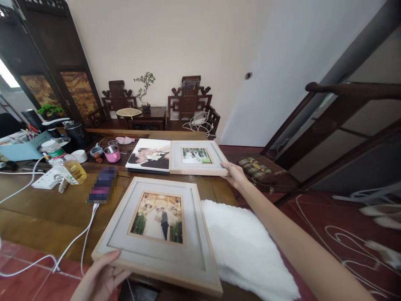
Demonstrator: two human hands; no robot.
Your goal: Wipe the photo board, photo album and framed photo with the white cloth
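Note:
In my left hand (105,269) is the lower left edge of a large picture frame (196,251), thumb on its face and fingers underneath. It is tilted over the table's near edge, with a wedding photo in its mat. My right hand (233,171) reaches across and grips the right corner of a second picture frame (177,161), which lies farther back on the table. Beside that frame, touching its left side, is a photo album (148,155) with a picture on its cover. A white fluffy cloth (244,246) hangs over the table's edge under my right arm.
On the left of the wooden table (19,221) are a phone (102,184) on a cable, a power strip (46,177), a bottle of yellow liquid (73,169), a pink cup (112,154) and a blue box (21,146). A plaid bag (253,168) is at the right.

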